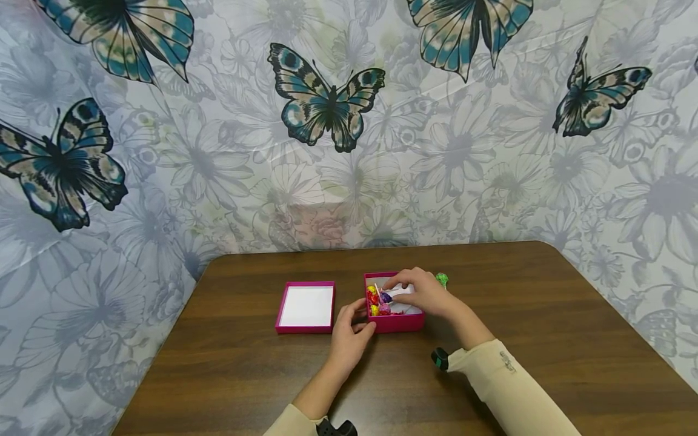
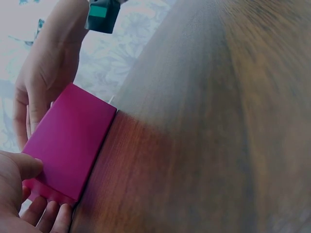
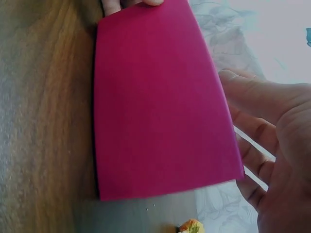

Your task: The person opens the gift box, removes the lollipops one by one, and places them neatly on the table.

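A pink open-topped box [image 1: 395,324] stands on the table. Inside its left part lie several wrapped lollipops [image 1: 373,300], yellow, red, pink and purple. My left hand [image 1: 351,336] grips the box's near left corner, thumb on the front wall [image 2: 73,141] and fingers along the left side. Over the box's right side reaches my right hand [image 1: 420,290], its fingers bent down inside, beside a purple lollipop [image 1: 386,297]. A gap shows between its thumb and forefinger in the head view. The front wall partly hides these fingers in the right wrist view.
Left of the box lies a pink-rimmed lid [image 1: 305,332] with its white inside facing up. A green lollipop [image 1: 442,280] shows just past the right hand, to the right of the box. Behind the wooden table [image 1: 229,375] hangs a butterfly-patterned cloth [image 1: 349,194].
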A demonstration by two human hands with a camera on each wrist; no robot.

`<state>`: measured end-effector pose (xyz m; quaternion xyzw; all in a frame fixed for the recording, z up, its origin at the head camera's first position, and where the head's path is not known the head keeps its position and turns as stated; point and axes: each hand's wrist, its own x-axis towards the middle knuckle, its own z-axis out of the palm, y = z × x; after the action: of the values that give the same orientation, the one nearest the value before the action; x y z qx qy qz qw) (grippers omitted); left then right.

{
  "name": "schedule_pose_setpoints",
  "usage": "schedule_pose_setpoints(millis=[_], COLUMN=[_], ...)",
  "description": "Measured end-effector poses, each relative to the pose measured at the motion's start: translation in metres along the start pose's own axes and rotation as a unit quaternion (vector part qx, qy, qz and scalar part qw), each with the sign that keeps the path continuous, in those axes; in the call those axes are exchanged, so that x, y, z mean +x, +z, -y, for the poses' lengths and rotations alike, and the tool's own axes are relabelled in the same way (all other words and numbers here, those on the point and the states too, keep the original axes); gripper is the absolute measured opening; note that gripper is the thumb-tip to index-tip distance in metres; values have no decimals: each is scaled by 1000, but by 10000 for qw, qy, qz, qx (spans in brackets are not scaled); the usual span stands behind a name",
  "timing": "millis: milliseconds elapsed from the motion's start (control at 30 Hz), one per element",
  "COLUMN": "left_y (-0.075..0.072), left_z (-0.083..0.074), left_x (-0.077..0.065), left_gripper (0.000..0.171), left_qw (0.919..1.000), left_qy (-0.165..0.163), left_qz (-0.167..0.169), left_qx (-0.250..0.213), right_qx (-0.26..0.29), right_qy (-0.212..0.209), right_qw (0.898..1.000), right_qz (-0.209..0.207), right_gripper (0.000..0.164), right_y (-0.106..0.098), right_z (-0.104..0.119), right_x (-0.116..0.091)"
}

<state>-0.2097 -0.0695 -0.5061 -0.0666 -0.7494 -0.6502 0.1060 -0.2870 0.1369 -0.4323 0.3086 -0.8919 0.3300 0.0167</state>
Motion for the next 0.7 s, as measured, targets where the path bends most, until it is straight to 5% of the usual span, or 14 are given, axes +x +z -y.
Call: schedule_pose_setpoints(millis=[700], left_y=[2], left_z=[-1], left_x=[0], left_gripper=[49], left_qw=[10000], left_qy=[-37], left_qz=[-45], left_qx=[29], right_qx=[-1264], right_qy=[-238], right_qw=[9913], right_qz=[292], right_gripper=[19], right_y=[18], right_z=[1], right_x=[7])
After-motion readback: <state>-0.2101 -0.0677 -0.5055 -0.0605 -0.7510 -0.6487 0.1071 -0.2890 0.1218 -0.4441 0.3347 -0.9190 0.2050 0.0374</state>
